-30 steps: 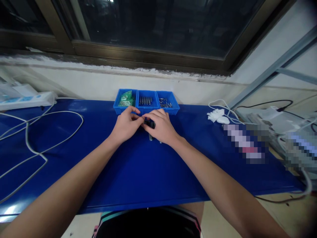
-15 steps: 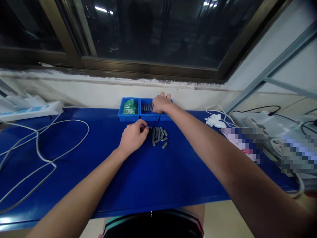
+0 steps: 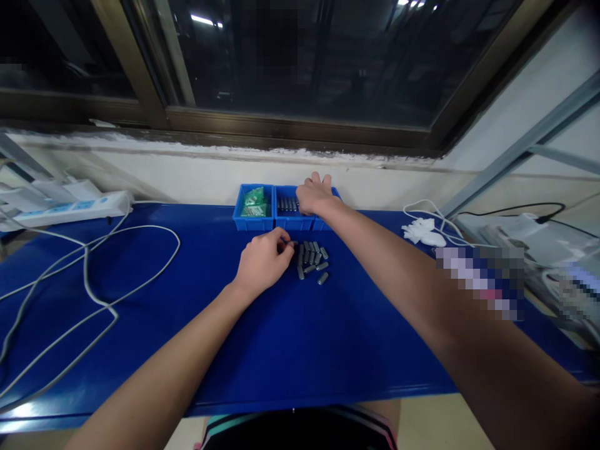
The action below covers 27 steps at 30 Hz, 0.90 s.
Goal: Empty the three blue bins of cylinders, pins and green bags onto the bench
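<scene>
Several small grey metal cylinders (image 3: 310, 252) lie in a loose cluster on the blue table, a few apart from the rest. My left hand (image 3: 266, 257) rests at the cluster's left edge, thumb and index finger pinched around the end of one grey cylinder (image 3: 292, 243). My right hand (image 3: 317, 194) reaches over the middle blue bin (image 3: 293, 222) and the right blue bin (image 3: 320, 223); its fingertips are hidden behind the hand. Grey cylinders (image 3: 287, 204) stand in a row in the middle bin. Green packets (image 3: 255, 203) fill the left blue bin (image 3: 253, 224).
A white power strip (image 3: 89, 209) and looping white cables (image 3: 107, 305) occupy the left of the blue table (image 3: 300, 350). At the right are crumpled white tissue (image 3: 423, 232), more cables and a blurred-out item. A wall and window rise behind the bins.
The whole view has shifted slightly, so everything appears a little further right. Both hands keep nearly the same places relative to the bins and the cylinders.
</scene>
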Tool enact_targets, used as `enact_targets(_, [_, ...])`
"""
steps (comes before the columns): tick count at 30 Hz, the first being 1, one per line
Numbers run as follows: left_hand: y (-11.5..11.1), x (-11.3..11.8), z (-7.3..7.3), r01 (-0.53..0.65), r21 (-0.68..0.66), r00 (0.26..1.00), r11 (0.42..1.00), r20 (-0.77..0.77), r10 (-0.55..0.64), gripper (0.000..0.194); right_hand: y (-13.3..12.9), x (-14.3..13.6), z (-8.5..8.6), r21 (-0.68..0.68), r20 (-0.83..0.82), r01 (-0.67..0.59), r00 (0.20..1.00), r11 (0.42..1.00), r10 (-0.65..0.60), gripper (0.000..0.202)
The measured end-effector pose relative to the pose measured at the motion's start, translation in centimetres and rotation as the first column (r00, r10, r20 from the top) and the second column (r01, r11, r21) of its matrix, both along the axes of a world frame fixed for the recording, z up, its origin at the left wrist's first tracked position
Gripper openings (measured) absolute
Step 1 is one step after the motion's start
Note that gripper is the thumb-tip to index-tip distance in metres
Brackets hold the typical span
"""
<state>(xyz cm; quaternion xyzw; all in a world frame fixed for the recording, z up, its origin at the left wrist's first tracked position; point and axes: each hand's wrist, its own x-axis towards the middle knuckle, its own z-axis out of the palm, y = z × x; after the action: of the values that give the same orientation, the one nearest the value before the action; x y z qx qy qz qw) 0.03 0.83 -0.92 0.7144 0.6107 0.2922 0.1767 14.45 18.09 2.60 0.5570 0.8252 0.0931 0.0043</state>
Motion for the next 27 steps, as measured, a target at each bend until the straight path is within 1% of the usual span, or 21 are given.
enact_targets(3, [0.0, -0.1, 0.0, -0.009, -0.006, 1.000, 1.000, -0.018, 0.009, 0.015, -0.4, -0.2, 0.5, -0.031, 0.067, 0.059, 0.996, 0.998, -0.057, 0.040])
enact_targets(5, [0.0, -0.1, 0.0, -0.008, -0.015, 0.999, 1.000, -0.034, 0.007, 0.014, -0.6, -0.4, 0.7, -0.039, 0.083, 0.079, 0.994, 0.996, -0.075, 0.041])
enact_targets(11, [-0.1, 0.0, 0.2, 0.003, -0.014, 0.999, 1.000, -0.050, -0.003, 0.015, -0.9, -0.6, 0.9, -0.048, 0.064, 0.119, 0.991, 0.992, -0.116, 0.039])
enact_targets(16, [-0.1, 0.1, 0.1, 0.003, -0.035, 0.998, 0.999, -0.069, -0.006, 0.016, -0.8, -0.5, 0.7, -0.036, 0.044, 0.132, 0.990, 0.991, -0.130, 0.039])
enact_targets(19, [-0.1, 0.1, 0.0, 0.012, -0.004, 0.997, 1.000, -0.079, -0.013, 0.018, -0.7, -0.4, 0.4, -0.033, 0.032, 0.128, 0.991, 0.991, -0.127, 0.039])
enact_targets(21, [-0.1, 0.0, -0.2, 0.025, 0.027, 0.995, 0.999, -0.097, -0.023, 0.023, -0.6, -0.4, 0.4, -0.040, 0.025, 0.130, 0.991, 0.991, -0.129, 0.038])
enact_targets(23, [-0.1, -0.1, -0.4, 0.052, 0.061, 0.991, 0.997, -0.126, -0.044, 0.033, -0.5, -0.3, 0.7, -0.060, 0.025, 0.134, 0.991, 0.989, -0.133, 0.034])
enact_targets(25, [0.0, -0.3, -0.6, 0.092, 0.095, 0.984, 0.991, -0.164, -0.075, 0.041, -0.7, -0.2, 1.4, -0.067, -0.046, 0.130, 0.990, 0.989, -0.133, 0.025])
enact_targets(26, [0.0, -0.4, -0.7, 0.112, 0.106, 0.978, 0.988, -0.187, -0.091, 0.043, -1.0, -0.1, 1.8, -0.040, -0.132, 0.123, 0.983, 0.992, -0.127, 0.019])
enact_targets(27, [0.0, -0.4, -0.8, 0.129, 0.110, 0.972, 0.985, -0.212, -0.104, 0.044, -1.4, 0.0, 2.3, 0.015, -0.249, 0.118, 0.962, 0.993, -0.111, 0.015])
